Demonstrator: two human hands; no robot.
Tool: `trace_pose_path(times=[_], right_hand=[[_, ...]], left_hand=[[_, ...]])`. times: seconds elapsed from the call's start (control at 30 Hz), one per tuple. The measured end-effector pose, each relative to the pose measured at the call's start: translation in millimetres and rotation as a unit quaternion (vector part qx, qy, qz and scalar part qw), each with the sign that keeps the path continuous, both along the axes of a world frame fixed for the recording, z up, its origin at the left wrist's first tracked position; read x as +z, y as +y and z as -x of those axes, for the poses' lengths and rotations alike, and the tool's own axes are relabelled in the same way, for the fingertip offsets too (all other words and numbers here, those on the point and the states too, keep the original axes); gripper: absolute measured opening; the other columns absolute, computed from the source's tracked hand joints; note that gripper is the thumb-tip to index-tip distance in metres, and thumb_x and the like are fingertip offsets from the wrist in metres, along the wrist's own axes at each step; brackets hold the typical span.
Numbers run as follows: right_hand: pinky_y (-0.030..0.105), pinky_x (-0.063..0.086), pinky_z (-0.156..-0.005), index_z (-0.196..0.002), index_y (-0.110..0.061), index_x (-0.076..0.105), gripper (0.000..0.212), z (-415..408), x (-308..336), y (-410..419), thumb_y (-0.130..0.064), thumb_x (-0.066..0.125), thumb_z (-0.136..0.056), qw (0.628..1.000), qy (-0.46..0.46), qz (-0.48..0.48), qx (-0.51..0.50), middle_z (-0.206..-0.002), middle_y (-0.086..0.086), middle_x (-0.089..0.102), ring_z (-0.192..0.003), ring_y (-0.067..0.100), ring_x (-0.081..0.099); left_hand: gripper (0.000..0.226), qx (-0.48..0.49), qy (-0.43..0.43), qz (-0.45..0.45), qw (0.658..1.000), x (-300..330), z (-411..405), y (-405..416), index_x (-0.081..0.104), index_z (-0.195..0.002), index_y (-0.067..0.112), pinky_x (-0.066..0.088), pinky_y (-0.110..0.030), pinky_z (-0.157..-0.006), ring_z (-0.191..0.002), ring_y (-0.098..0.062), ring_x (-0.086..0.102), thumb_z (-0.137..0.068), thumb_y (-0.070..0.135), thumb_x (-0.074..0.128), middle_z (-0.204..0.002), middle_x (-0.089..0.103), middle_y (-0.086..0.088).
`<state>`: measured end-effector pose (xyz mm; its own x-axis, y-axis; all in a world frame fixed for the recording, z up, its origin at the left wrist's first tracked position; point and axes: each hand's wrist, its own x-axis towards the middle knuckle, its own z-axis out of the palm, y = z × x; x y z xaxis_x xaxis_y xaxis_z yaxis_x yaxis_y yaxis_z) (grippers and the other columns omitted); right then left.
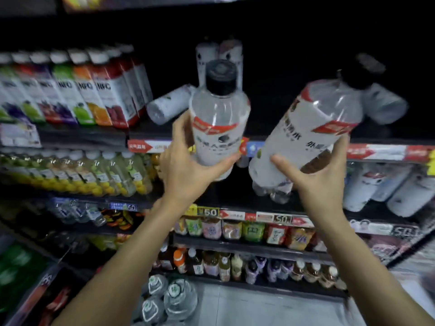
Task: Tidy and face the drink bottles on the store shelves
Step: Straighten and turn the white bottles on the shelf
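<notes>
The upper shelf [294, 135] has a dark open stretch between the row of juice cartons [103, 95] on its left and a toppled white bottle [383, 104] lying on its right. Part of that gap is taken: another white bottle [169, 104] lies on its side just beside the cartons, and two upright white bottles [221, 55] stand further back. The two clear bottles, one upright [219, 118] in the left hand [186, 170] and one tilted [313, 128] in the right hand [322, 182], fill the space in front of the shelf edge.
</notes>
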<state>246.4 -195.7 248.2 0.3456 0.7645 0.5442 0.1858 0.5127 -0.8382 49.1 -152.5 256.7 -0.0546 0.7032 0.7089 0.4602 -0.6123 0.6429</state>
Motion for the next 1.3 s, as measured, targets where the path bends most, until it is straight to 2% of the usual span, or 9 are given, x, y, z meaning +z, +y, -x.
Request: trace_pose_path(times=[0.13, 0.2, 0.3, 0.4, 0.5, 0.8, 0.9, 1.07, 1.3], right_hand=[[0.019, 0.038, -0.105, -0.143, -0.008, 0.020, 0.095, -31.4, 30.1, 40.1, -0.017, 0.083, -0.072, 0.996, 0.030, -0.056, -0.066, -0.140, 0.007, 0.044, -0.128, 0.011, 0.046], [0.020, 0.041, -0.101, -0.140, -0.018, 0.023, 0.090, -43.1, 36.8, 61.7, -0.015, 0.083, -0.072, 0.995, 0.026, -0.066, -0.073, -0.134, 0.001, 0.048, -0.124, 0.008, 0.050], [0.016, 0.045, -0.090, -0.129, -0.027, 0.030, 0.079, -61.5, 37.3, 92.4, -0.012, 0.083, -0.073, 0.994, 0.002, -0.061, -0.094, -0.117, -0.017, 0.051, -0.110, -0.003, 0.056], [0.022, 0.050, -0.089, -0.131, -0.008, 0.032, 0.082, -77.1, 32.0, 119.2, -0.019, 0.085, -0.070, 0.991, -0.024, -0.033, -0.127, -0.113, -0.008, 0.057, -0.106, 0.000, 0.059], [0.017, 0.049, -0.085, -0.132, -0.015, 0.035, 0.083, -84.6, 27.4, 143.4, -0.029, 0.086, -0.068, 0.988, -0.068, 0.013, -0.135, -0.111, -0.013, 0.059, -0.100, -0.008, 0.057], [0.040, 0.048, -0.093, -0.138, -0.015, 0.034, 0.087, -83.1, 25.2, 211.4, -0.035, 0.083, -0.070, 0.979, -0.091, 0.114, -0.143, -0.126, 0.008, 0.056, -0.112, 0.023, 0.056], [0.031, 0.039, -0.092, -0.143, -0.019, 0.031, 0.091, -76.9, 24.5, 221.5, -0.036, 0.082, -0.071, 0.974, -0.117, 0.135, -0.142, -0.134, 0.015, 0.041, -0.118, 0.028, 0.046], [0.046, 0.043, -0.098, -0.148, -0.023, 0.023, 0.093, -77.8, 15.7, 218.5, -0.043, 0.077, -0.074, 0.958, -0.182, 0.152, -0.163, -0.137, 0.013, 0.044, -0.122, 0.032, 0.047], [0.042, 0.049, -0.087, -0.142, -0.019, 0.022, 0.085, -71.0, 12.7, 217.1, -0.041, 0.074, -0.079, 0.958, -0.192, 0.135, -0.168, -0.133, 0.011, 0.051, -0.113, 0.031, 0.056]], left_hand=[[0.083, -0.024, 0.051, -0.069, 0.996, 47.9, -55.8, 37.1, 0.032, -0.128, 0.030, 0.055, -0.037, -0.082, -0.109, -0.016, 0.061, -0.065, 0.045, 0.084, -0.119, 0.055, 0.019], [0.084, -0.034, 0.090, -0.075, 0.993, 54.9, -78.3, 63.6, 0.030, -0.131, 0.031, 0.055, -0.042, -0.077, -0.107, -0.022, 0.063, -0.067, 0.045, 0.082, -0.123, 0.062, 0.004], [0.089, -0.038, 0.131, -0.056, 0.989, 50.1, -104.6, 106.5, 0.033, -0.140, 0.016, 0.055, -0.042, -0.076, -0.106, -0.028, 0.064, -0.071, 0.047, 0.079, -0.126, 0.061, -0.005], [0.092, -0.061, 0.110, 0.006, 0.992, 45.4, -125.4, 145.1, 0.030, -0.141, 0.010, 0.052, -0.043, -0.084, -0.112, -0.028, 0.060, -0.072, 0.045, 0.079, -0.130, 0.059, -0.007], [0.087, -0.070, 0.082, 0.054, 0.993, 42.1, -142.1, 175.7, 0.031, -0.138, 0.008, 0.050, -0.043, -0.087, -0.114, -0.030, 0.058, -0.074, 0.042, 0.079, -0.129, 0.058, -0.011], [0.088, -0.057, 0.073, 0.134, 0.987, 30.8, -150.4, 247.6, 0.027, -0.143, 0.009, 0.041, -0.029, -0.087, -0.121, -0.031, 0.052, -0.077, 0.037, 0.078, -0.136, 0.053, -0.011], [0.089, -0.044, 0.067, 0.145, 0.986, 29.4, -145.1, 259.0, 0.029, -0.145, 0.012, 0.043, -0.036, -0.097, -0.125, -0.029, 0.049, -0.077, 0.047, 0.074, -0.139, 0.049, -0.010], [0.089, 0.048, 0.171, 0.181, 0.967, 29.8, -135.2, 262.2, 0.018, -0.150, 0.023, 0.044, -0.045, -0.092, -0.122, -0.034, 0.050, -0.081, 0.061, 0.061, -0.139, 0.043, -0.013], [0.073, 0.030, 0.047, 0.171, 0.984, 24.3, -155.5, 253.6, 0.019, -0.150, 0.022, 0.045, -0.044, -0.091, -0.121, -0.032, 0.053, -0.091, 0.037, 0.060, -0.138, 0.051, -0.010]])
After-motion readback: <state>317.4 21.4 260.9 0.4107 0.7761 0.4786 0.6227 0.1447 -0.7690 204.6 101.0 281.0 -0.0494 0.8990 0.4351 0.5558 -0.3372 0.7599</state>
